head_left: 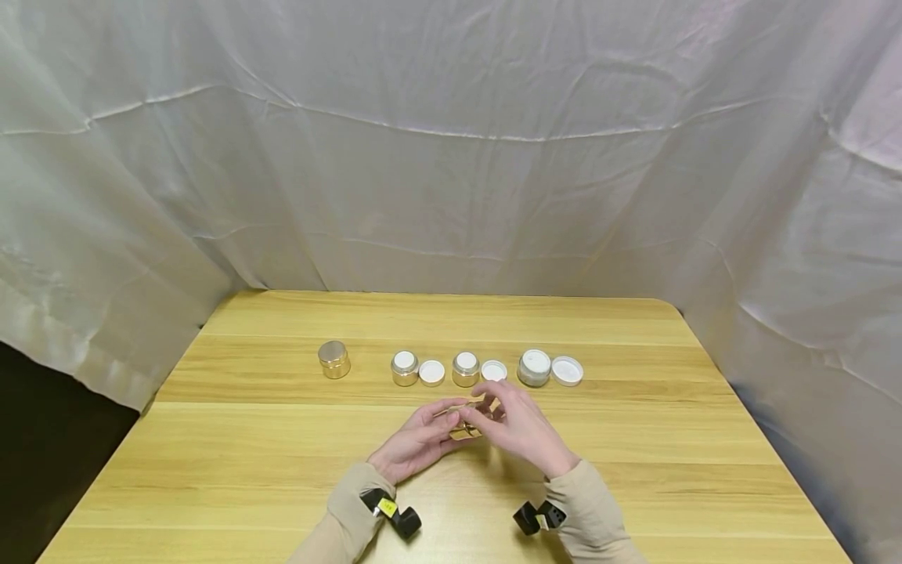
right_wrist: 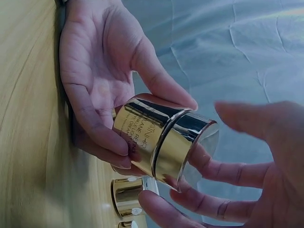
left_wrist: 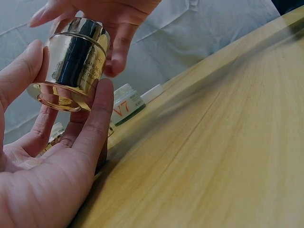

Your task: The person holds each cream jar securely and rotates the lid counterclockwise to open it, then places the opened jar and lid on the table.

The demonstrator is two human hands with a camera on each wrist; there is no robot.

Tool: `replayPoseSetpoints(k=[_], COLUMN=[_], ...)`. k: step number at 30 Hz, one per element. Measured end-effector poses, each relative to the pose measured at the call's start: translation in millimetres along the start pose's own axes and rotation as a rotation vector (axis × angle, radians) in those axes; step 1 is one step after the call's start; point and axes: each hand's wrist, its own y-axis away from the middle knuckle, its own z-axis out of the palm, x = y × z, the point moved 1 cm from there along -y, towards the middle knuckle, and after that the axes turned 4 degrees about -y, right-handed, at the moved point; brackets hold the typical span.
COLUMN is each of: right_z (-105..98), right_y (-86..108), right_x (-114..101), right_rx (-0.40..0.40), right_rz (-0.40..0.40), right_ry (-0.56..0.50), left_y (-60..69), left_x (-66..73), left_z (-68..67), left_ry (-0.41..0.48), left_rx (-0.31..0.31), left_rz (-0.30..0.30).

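My left hand (head_left: pixel 420 440) holds a shiny gold cream jar (right_wrist: pixel 142 126) by its sides, above the table. Small printed lettering runs along the jar's body, and its gold lid (left_wrist: pixel 88 29) sits on top. Around that lid stands my right hand (head_left: pixel 523 427) with loosely bent, spread fingers. In the right wrist view, the right thumb (right_wrist: pixel 251 118) is apart from the lid while the other fingers curve near its far side; whether they touch it I cannot tell.
Beyond the hands are a closed gold jar (head_left: pixel 334 359), two lidless gold jars (head_left: pixel 405 369) with upturned white-lined lids (head_left: pixel 431 373) beside them, and a larger lidless jar (left_wrist: pixel 127 105) marked V7 with its lid (head_left: pixel 567 370). The wooden table (head_left: pixel 247 454) meets a grey curtain (head_left: pixel 451 196).
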Motion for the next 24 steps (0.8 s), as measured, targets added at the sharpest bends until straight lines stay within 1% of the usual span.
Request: replayPoseSetpoints(k=[2, 4, 10, 14, 16, 22, 24], right_z=[0.4, 0.3, -0.3, -0.3, -0.4, 0.0, 0.4], right_y=[-0.8, -1.2, -0.3, 0.0, 0.1, 0.5, 0.4], right_x=[0.9, 1.6, 2.2, 1.8, 1.0, -1.3, -1.1], right_rx=[0.006, 0.004, -0.005, -0.01, -0.009, 0.016, 0.023], right_rz=[0.005, -0.007, -0.075, -0.111, -0.098, 0.005, 0.008], right_ry=[0.007, 0.002, -0.025, -0.023, -0.019, 0.016, 0.021], left_y=[-0.4, -0.5, 0.3, 0.7, 0.8, -0.3, -0.8], left_x=[-0.1, -0.1, -0.4, -0.4, -0.1, 0.2, 0.0], left_z=[0.0, 0.2, 0.1, 0.3, 0.6, 0.1, -0.3], left_ry=[-0.005, -0.012, -0.004, 0.003, 0.005, -0.004, -0.012], left_rx=[0.004, 0.006, 0.009, 0.004, 0.002, -0.001, -0.003], left_rz=[-0.003, -0.005, -0.002, -0.002, -0.002, -0.004, -0.004])
